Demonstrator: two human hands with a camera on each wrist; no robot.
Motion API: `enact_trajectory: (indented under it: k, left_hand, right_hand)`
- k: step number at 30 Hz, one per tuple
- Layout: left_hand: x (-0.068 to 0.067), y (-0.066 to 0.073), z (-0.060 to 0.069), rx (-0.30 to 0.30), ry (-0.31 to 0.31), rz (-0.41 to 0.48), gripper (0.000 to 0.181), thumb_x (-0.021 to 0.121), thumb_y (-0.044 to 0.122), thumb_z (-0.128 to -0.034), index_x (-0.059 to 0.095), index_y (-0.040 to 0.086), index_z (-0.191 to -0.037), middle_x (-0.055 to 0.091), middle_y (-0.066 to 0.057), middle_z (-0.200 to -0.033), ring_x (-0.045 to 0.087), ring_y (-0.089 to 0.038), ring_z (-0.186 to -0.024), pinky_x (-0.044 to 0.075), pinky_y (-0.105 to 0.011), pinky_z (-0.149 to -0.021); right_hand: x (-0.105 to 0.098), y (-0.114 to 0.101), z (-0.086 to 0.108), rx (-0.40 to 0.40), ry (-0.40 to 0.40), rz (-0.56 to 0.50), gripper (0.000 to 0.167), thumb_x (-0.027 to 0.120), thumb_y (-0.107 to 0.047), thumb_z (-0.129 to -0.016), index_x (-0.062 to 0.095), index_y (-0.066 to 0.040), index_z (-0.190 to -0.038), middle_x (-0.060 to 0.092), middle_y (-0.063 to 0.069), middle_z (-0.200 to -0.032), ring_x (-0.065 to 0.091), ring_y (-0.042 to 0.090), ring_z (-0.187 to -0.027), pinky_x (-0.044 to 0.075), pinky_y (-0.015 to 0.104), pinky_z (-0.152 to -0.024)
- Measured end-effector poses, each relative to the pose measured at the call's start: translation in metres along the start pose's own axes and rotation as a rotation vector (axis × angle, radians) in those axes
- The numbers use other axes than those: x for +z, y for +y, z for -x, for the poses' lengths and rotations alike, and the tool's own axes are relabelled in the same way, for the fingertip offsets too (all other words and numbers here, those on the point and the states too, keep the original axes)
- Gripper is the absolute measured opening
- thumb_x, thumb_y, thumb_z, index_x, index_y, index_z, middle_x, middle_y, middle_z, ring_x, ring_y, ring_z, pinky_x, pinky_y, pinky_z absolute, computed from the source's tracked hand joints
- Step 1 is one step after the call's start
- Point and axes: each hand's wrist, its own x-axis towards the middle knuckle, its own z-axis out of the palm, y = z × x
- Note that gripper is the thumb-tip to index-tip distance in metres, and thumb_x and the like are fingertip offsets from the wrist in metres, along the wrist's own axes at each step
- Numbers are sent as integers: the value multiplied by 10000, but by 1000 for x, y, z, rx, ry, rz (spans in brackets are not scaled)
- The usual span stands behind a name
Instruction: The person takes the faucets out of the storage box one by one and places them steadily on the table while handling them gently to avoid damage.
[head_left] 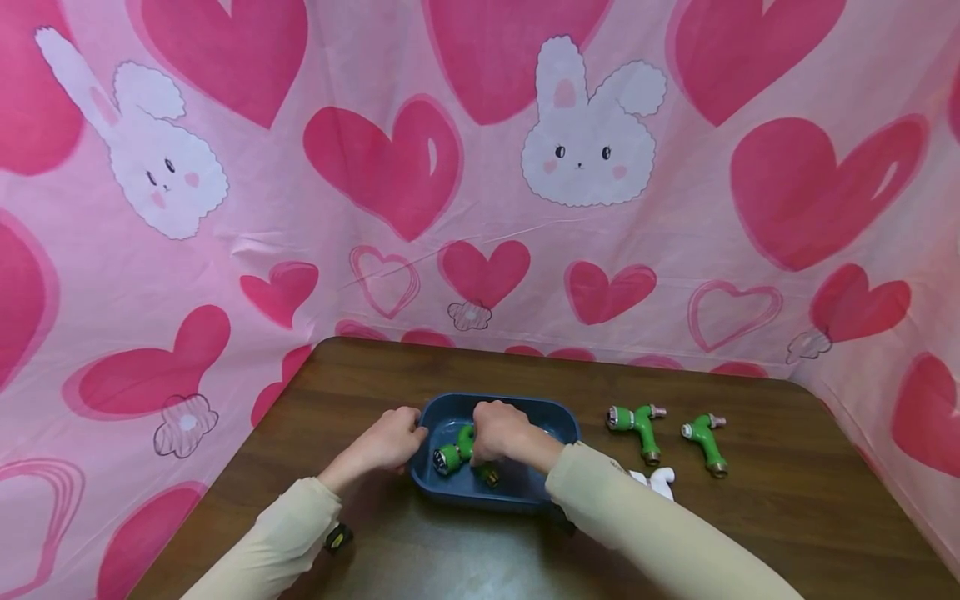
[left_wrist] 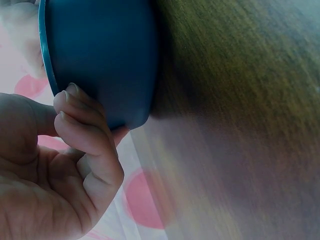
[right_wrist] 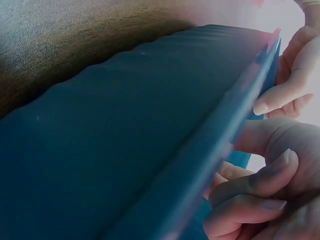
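The blue plastic bin (head_left: pixel 555 414) stands on the table, and my left hand (head_left: pixel 392 439) grips its left end. In the left wrist view, the left hand's curled fingers (left_wrist: pixel 82 122) lie against the outer wall near the rim. My right hand (head_left: pixel 501 432) reaches down inside the bin. It pinches the middle of a green pipe valve (head_left: pixel 448 458) with a silver-ended knob and a brass outlet; the exact finger contact is covered by the hand. In the right wrist view, the right thumb and fingers (right_wrist: pixel 255 185) dip past the bin's rim.
Two more green pipe valves lie right of the bin, one with a knob (head_left: pixel 643 429) and one without (head_left: pixel 705 442). A white fitting (head_left: pixel 660 482) shows partly behind the right sleeve. A small black object (head_left: pixel 338 537) sits by the left sleeve. Pink printed fabric surrounds the wooden table (head_left: pixel 420 554).
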Motion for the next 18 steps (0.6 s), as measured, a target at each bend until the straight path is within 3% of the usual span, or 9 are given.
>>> enact_trajectory:
  k: [9, 18]
  left_hand:
    - [0, -1, -2, 22, 3, -30, 141, 558, 95, -1086, 641, -12, -1121, 588, -93, -633, 570, -216, -440, 468, -280, -433]
    - [1, 1, -1, 3, -3, -16, 175, 569, 104, -1085, 638, -20, -1189, 591, -102, -651, 542, -187, -432, 477, -279, -446]
  right_hand:
    - [2, 2, -1, -7, 0, 29, 301, 947, -234, -802, 688, -99, -874, 635, 15, -772, 619, 175, -688, 563, 347, -623]
    - [1, 3, 0, 5, 11, 32, 291, 943, -225, -808, 687, -101, -868, 627, 13, -782, 612, 179, -689, 560, 346, -621]
